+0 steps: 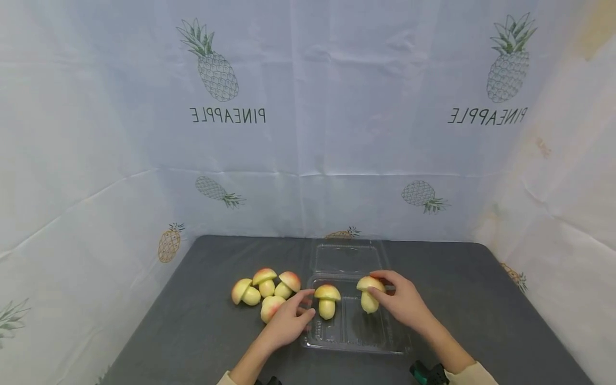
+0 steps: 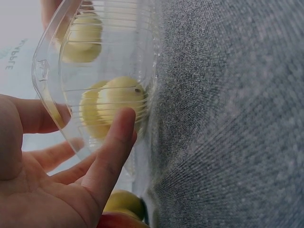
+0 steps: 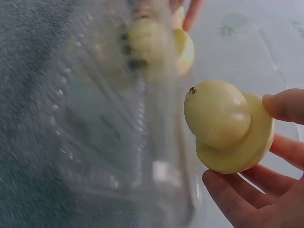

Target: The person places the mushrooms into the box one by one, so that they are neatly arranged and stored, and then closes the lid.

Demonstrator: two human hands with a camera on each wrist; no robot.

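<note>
My right hand [image 1: 401,299] pinches a yellow mushroom-shaped fruit [image 3: 218,114] by its rounded cap, the stem pointing down over the right part of a clear plastic container [image 1: 353,350]. The thumb is on one side of the cap, fingers on the other. A second mushroom-shaped fruit [image 1: 327,308], its cap flushed red, stands stem down in the container's left compartment. My left hand [image 1: 287,321] is at the container's left side, fingers spread and fairly straight. In the left wrist view its thumb [image 2: 121,128] lies along the ribbed outer wall, with other fingers at the rim.
Several more mushroom-shaped fruits [image 1: 264,283] lie grouped on the dark table [image 1: 192,321], left of the container. One [image 1: 271,307] is partly behind my left hand. The container's lid [image 1: 347,259] lies folded back behind it. White pineapple-print cloth [image 1: 337,144] encloses the table's back and sides.
</note>
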